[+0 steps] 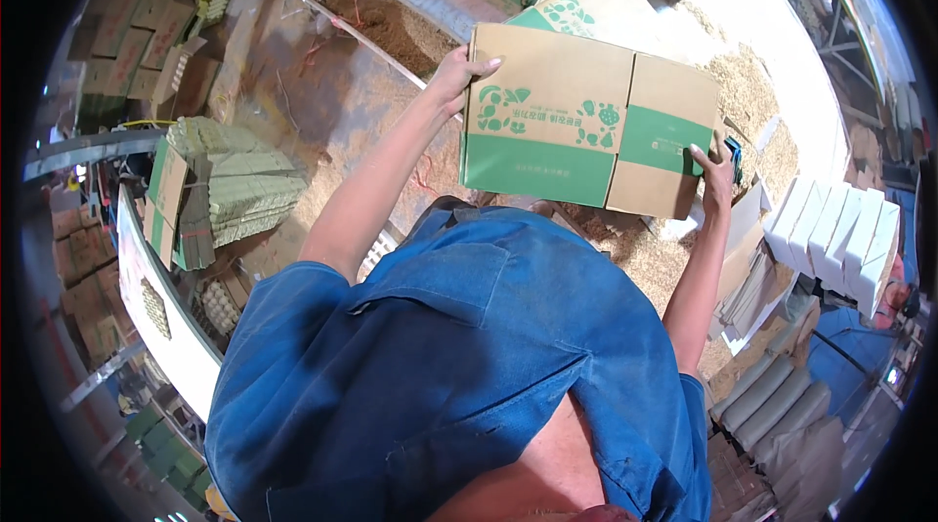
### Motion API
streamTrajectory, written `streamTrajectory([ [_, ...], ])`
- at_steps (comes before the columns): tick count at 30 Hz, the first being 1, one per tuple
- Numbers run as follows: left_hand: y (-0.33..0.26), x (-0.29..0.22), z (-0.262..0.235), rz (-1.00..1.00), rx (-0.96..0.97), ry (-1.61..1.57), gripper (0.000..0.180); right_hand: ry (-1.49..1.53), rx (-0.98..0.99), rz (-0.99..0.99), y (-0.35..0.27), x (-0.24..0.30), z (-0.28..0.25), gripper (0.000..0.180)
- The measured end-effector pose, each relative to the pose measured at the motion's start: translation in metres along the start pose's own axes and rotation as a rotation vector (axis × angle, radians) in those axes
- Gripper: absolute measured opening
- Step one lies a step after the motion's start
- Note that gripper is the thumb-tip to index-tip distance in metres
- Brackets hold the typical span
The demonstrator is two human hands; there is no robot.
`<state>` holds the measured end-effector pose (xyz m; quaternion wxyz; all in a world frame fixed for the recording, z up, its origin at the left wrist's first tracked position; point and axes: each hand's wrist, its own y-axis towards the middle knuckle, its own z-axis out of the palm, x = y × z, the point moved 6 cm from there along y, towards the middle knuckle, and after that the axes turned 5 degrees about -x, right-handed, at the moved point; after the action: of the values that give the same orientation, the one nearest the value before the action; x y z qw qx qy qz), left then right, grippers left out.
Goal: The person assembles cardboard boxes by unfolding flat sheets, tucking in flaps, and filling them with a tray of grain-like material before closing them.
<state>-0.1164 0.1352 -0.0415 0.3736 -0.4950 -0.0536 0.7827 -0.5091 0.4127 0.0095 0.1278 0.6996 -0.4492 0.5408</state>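
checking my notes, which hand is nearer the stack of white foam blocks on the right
Right. The right hand grips the cardboard box's right edge, just left of the white foam blocks. The left hand holds the box's far left corner, a whole box width further away.

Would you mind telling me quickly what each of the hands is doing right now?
Left hand: gripping the upper left edge of the cardboard box.
Right hand: gripping the box's lower right end.
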Motion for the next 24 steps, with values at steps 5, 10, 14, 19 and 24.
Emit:
streamTrajectory([
  [5, -0.027, -0.023, 0.01, 0.115, 0.028, -0.043, 0.038, 0.121, 0.17, 0.103, -0.014, -0.018, -0.019, 0.064],
  [10, -0.051, -0.04, 0.033, 0.125, 0.01, -0.29, 0.035, 0.765, 0.062, 0.054, -0.049, -0.057, -0.058, 0.084],
  [14, -0.056, -0.018, 0.083, 0.039, -0.038, -0.412, 0.037, 1.017, 0.318, 0.015, -0.1, -0.011, 0.024, 0.065],
  [19, -0.07, 0.032, 0.13, -0.092, 0.061, -0.315, 0.041, 1.009, -0.052, -0.064, -0.098, 0.04, 0.013, 0.049],
  [24, -0.086, 0.088, 0.12, -0.218, 0.23, -0.203, 0.06, 0.378, -0.18, -0.182, -0.09, 0.073, -0.022, 0.045],
])
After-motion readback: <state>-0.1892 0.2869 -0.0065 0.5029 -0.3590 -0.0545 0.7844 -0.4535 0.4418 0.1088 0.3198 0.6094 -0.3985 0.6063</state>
